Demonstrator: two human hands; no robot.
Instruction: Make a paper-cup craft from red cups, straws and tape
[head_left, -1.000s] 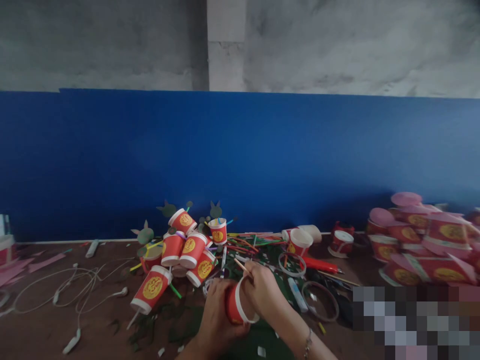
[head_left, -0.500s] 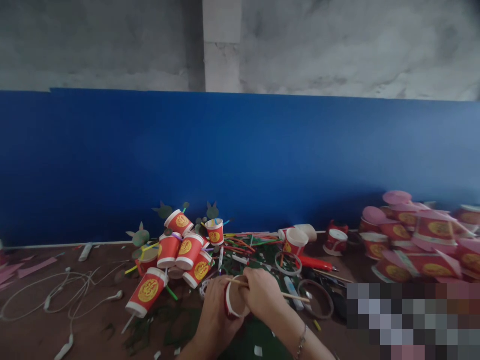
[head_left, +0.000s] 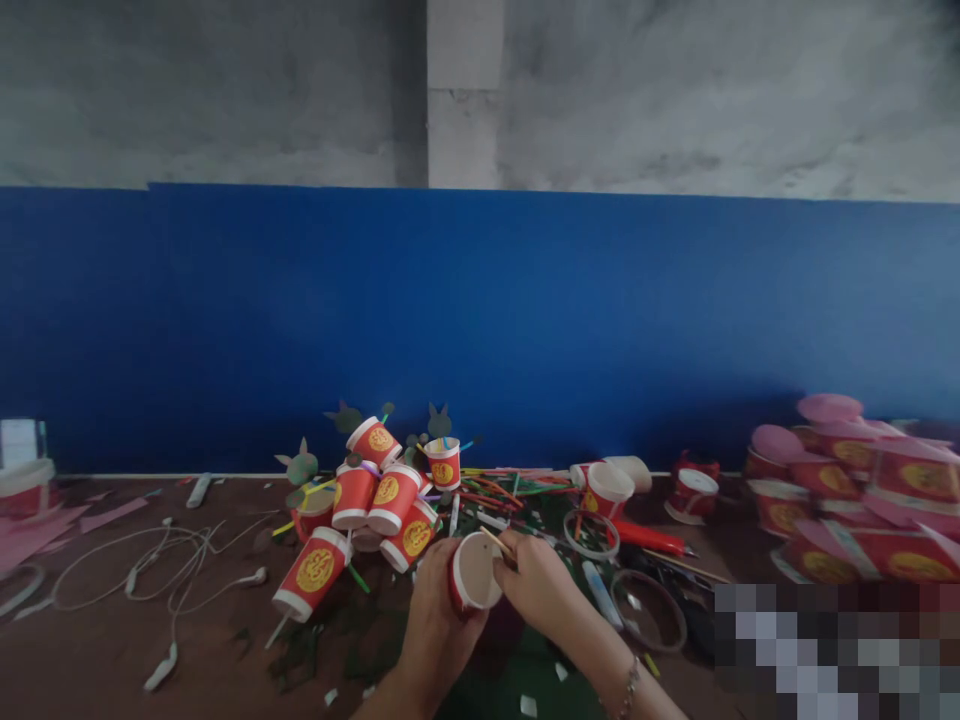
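Observation:
My left hand [head_left: 433, 615] is wrapped around a red paper cup [head_left: 474, 575], its open mouth tilted up toward me. At the cup's right side, my right hand [head_left: 541, 585] pinches a thin wooden stick [head_left: 496, 542]. The stick's end shows at the far part of the cup's rim; the rest is covered by the hand. Left of my hands lies a heap of red cups [head_left: 390, 500] with yellow emblems, with coloured straws and rabbit-shaped paper cutouts [head_left: 301, 466] on it.
Coloured straws [head_left: 495, 490], tape rolls [head_left: 651, 610], a glue tube [head_left: 602, 594] and a red tool [head_left: 651, 537] lie beyond and to the right. Cups with pink paper [head_left: 847, 480] are piled at far right. White earphones [head_left: 180, 560] sprawl leftward. A blue panel [head_left: 480, 320] stands behind.
The stick, which lay across the cup's mouth, now shows only its end at the rim. The cup's mouth has turned more toward me. The view has swung slightly left.

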